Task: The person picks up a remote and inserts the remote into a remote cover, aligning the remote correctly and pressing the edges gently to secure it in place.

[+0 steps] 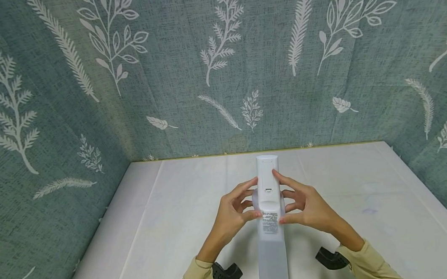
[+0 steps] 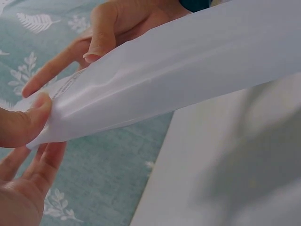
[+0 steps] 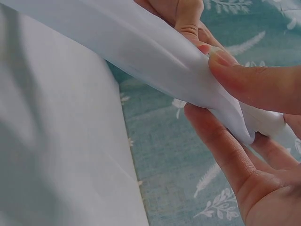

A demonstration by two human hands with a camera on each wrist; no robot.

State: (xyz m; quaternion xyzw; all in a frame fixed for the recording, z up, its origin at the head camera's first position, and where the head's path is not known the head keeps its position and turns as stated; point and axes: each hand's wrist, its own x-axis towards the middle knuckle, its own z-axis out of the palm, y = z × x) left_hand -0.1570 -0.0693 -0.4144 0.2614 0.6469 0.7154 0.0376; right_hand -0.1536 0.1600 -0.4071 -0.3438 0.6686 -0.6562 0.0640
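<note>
A white remote control [image 1: 268, 175] stands out of a translucent plastic sleeve [image 1: 273, 263], its back with battery cover and printed label facing up. The sleeve wraps its lower part and hangs long and flat toward me. On the left edge, my left hand [image 1: 232, 208] pinches the sleeve's mouth [image 2: 70, 108] between thumb and fingers. Opposite it, my right hand [image 1: 312, 204] pinches the other edge of the sleeve, its index fingertip touching the remote's side. In the right wrist view, the sleeve's rim lies between the right thumb [image 3: 258, 87] and fingers.
Beneath the hands is a white tabletop [image 1: 167, 226]. Green leaf-patterned cloth [image 1: 182, 74] stands behind it and on both sides. Each wrist carries a black camera mount, such as the left mount [image 1: 227, 275].
</note>
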